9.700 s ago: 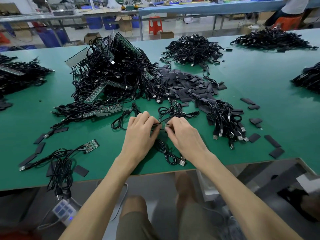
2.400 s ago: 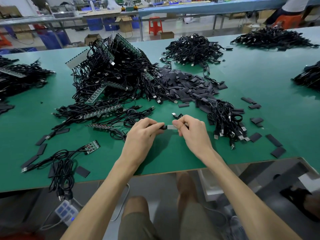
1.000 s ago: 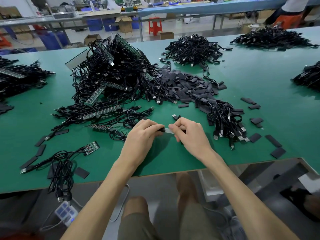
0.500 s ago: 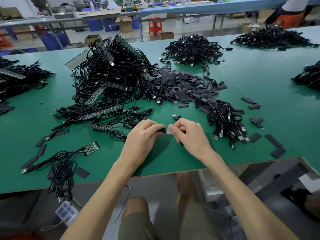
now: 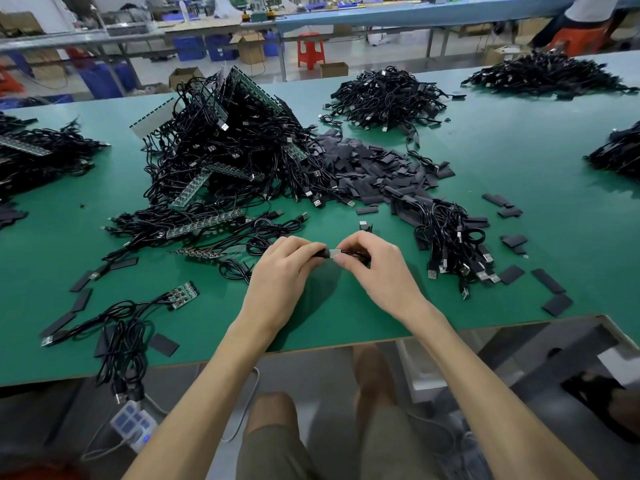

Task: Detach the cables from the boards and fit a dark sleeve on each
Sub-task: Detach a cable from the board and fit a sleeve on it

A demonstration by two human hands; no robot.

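Observation:
My left hand point(image 5: 284, 271) pinches the black body of a USB cable plug point(image 5: 333, 253), whose metal tip shows between my two hands. My right hand point(image 5: 374, 268) pinches at the tip's other end, with a dark sleeve point(image 5: 356, 254) mostly hidden under its fingers. Both hands hover just above the green table point(image 5: 329, 306) near its front edge. A big tangle of black cables on green boards point(image 5: 225, 150) rises behind my left hand. Loose dark sleeves point(image 5: 374, 171) lie heaped behind my right hand.
A bundle of loose cables point(image 5: 450, 237) lies right of my right hand, with single sleeves point(image 5: 550, 282) scattered beyond it. A small board with cables point(image 5: 180, 294) sits front left. More cable heaps point(image 5: 384, 95) stand at the back. A power strip point(image 5: 133, 426) hangs below the table edge.
Since about ten seconds ago, the cable coil under my hands is gone and a narrow board strip lies left of them. In the last second my hands have barely shifted.

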